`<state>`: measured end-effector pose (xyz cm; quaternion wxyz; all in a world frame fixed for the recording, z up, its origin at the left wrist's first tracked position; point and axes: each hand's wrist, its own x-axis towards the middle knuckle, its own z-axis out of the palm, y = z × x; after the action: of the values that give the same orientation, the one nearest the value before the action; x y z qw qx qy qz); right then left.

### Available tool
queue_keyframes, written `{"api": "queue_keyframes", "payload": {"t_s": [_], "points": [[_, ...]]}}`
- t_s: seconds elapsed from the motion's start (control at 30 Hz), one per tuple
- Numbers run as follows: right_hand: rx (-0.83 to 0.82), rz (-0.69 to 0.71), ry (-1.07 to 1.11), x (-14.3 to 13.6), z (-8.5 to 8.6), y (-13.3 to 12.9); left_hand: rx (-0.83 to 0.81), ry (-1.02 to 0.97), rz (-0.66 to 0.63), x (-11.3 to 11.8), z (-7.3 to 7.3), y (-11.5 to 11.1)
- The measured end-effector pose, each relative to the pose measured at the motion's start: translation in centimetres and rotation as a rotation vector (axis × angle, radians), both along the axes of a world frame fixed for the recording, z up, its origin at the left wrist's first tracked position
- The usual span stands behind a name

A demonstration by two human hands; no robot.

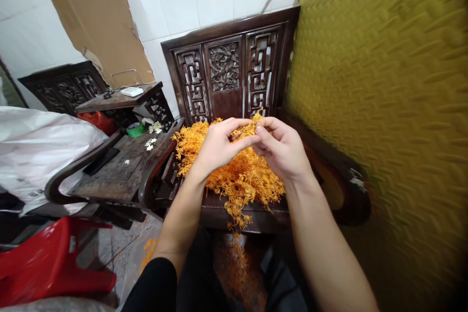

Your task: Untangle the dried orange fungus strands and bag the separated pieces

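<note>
A large heap of orange plastic-looking sprigs (241, 175) covers the seat of a dark carved wooden chair (224, 100), some trailing over its front edge. Above the heap, my left hand (226, 144) pinches a small orange sprig (257, 118) between thumb and forefinger. My right hand (280, 144) meets it there, thumb and fingers closed on the same sprig. The fingertips of both hands nearly touch, and the exact grip point is partly hidden behind them.
A tall yellow textured foam mat (380, 73) stands close on the right. To the left are a second wooden chair (109, 175) with green tape (135, 129), a white plastic bag (40, 151) and a red plastic stool (54, 258). Cardboard (102, 24) leans on the tiled wall.
</note>
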<state>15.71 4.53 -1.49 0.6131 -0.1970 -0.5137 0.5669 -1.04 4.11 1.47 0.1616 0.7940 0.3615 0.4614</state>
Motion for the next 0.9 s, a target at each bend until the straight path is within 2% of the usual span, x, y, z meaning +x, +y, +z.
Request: {"api": "queue_keyframes", "payload": {"t_s": [0.1,0.23,0.37,0.5,0.67,0.9], "points": [[0.033,-0.01,-0.016,-0.1,-0.29,0.22,0.029,0.031,0.039,0.02,0.29,-0.2],[0.13,-0.15,-0.039,-0.36,-0.75,0.48,0.052,0.073,0.116,0.3,0.56,-0.57],[0.227,-0.262,-0.08,-0.36,-0.85,0.32,-0.069,0.092,0.071,0.43,0.49,-0.72],[0.26,-0.296,-0.131,-0.28,-0.85,0.07,-0.18,0.075,0.053,0.4,0.34,-0.61],[0.221,-0.174,-0.045,-0.54,-0.89,-0.07,-0.087,-0.036,0.068,0.66,0.42,-0.62],[0.127,0.041,-0.042,0.08,-0.55,-0.35,-0.014,0.018,0.05,0.31,0.22,-0.37]]}}
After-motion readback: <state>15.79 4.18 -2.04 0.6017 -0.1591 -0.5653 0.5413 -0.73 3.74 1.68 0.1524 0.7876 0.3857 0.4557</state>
